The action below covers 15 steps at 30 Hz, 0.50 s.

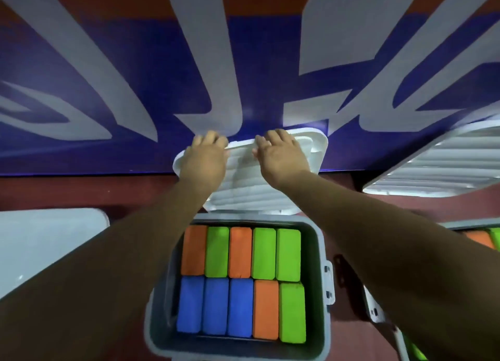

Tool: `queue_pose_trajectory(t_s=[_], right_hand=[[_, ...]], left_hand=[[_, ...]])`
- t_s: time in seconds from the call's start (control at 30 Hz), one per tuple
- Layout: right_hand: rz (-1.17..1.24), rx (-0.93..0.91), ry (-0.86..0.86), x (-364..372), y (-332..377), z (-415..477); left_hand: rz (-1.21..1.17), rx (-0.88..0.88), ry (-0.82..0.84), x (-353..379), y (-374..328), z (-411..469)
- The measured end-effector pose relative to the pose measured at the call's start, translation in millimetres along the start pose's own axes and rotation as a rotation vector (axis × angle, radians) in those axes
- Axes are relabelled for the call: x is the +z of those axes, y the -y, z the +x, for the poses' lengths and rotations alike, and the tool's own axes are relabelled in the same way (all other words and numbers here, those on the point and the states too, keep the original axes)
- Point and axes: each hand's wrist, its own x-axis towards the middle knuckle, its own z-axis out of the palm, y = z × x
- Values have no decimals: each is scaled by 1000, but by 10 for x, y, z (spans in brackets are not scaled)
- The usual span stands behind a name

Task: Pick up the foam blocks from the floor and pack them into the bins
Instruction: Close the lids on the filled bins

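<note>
Closing-up step I reckon: left hand (pixel 205 159) and right hand (pixel 282 157) curl fingers over the white ribbed plastic lid (pixel 243 195), colourful foam blocks (pixel 240 252) packed in the grey plastic bin (pixel 317 252) just below, lid needs swinging down next.

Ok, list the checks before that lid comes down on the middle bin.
1. Grip: left hand and right hand both hold the white lid at its top edge: ok.
2. Fill: ten foam blocks in two rows fill the grey bin: ok.
3. Height: blocks sit below the rim: ok.
4. Rim: the parts in view are bare: ok.
5. Right-side latches hang outside the bin: ok.
6. Left-side latches: hidden by the forearm: cannot tell.
</note>
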Motion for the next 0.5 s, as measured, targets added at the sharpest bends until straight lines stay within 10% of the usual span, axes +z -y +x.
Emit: queue_pose_trajectory(t_s=[0.3, 0.5], right_hand=[[42, -55, 12, 237, 132, -454], [215, 63, -29, 243, 119, -922]], left_hand=[[-407, -41, 84, 30, 94, -547], [-360, -551, 198, -67, 266, -842]])
